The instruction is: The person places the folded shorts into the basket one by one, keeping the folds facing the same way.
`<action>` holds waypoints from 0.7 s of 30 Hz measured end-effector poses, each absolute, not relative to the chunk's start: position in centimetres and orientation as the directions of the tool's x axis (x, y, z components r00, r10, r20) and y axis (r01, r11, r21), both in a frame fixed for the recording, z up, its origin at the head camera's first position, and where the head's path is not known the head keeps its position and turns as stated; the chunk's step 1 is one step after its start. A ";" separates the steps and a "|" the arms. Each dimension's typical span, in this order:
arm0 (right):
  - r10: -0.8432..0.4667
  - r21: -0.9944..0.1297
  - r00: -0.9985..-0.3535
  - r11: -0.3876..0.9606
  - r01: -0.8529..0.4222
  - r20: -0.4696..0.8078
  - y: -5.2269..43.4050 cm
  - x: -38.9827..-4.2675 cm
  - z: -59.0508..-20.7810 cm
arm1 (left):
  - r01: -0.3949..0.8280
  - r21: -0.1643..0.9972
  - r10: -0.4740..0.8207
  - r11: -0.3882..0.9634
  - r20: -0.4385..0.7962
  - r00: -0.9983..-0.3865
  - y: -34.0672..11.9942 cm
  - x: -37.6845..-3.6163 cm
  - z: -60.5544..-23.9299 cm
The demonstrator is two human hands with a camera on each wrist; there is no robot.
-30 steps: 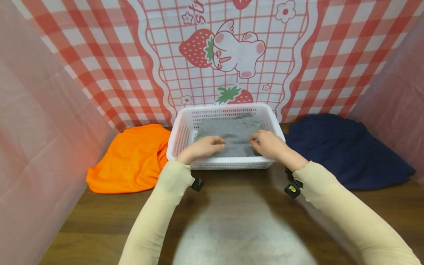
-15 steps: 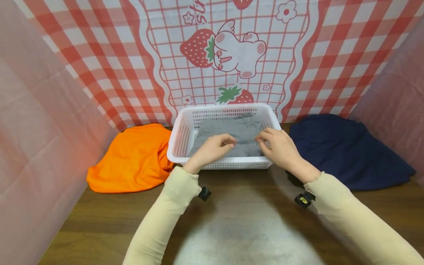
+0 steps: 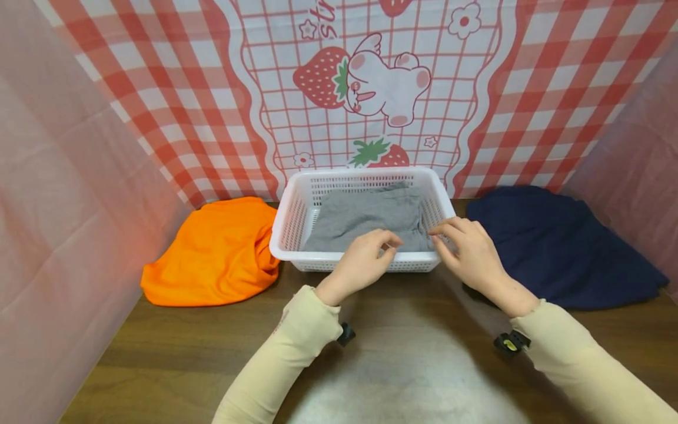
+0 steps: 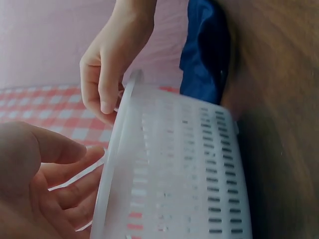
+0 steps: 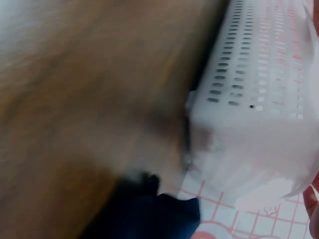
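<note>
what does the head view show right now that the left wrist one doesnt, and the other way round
Only the head view: the gray cloth inside the basket, the orange cloth to its left, and the bunny print behind.

Only the left wrist view: no extra object, just a close look at the left hand from its inner side, beside the basket.

Both: the basket, both hands including the right hand, navy cloth, checked fabric, pink curtain and wooden table.

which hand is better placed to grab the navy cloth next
Probably the right hand: it's at the right end of the basket, closer to the navy cloth than the left hand.
</note>
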State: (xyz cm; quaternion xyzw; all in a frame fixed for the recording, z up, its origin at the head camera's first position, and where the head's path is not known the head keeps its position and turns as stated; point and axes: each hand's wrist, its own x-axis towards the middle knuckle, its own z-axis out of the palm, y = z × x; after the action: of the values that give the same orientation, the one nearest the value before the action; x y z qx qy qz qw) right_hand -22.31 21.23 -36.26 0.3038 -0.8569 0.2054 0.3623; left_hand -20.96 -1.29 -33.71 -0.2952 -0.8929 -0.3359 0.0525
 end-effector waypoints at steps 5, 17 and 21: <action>-0.352 -0.130 -0.521 0.721 -0.681 0.777 22.3 -21.6 -36.6 | 0.589 0.515 0.497 0.623 0.321 -0.807 -0.4 -20.1 -33.7; -0.336 -0.119 -0.489 0.716 -0.688 0.805 24.6 -20.6 -37.0 | 0.728 0.401 0.602 0.556 0.410 -0.685 1.4 -18.7 -34.1; -0.353 -0.064 -0.435 0.712 -0.700 0.828 25.3 -20.6 -37.1 | 0.770 0.367 0.632 0.523 0.439 -0.639 2.1 -18.3 -34.4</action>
State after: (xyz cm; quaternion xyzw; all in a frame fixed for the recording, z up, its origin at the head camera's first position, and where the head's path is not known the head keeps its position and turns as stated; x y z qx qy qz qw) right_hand -20.56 25.35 -37.10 0.3201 -0.8220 0.2043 0.4243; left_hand -18.25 2.08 -34.42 -0.4059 -0.8633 -0.2719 0.1265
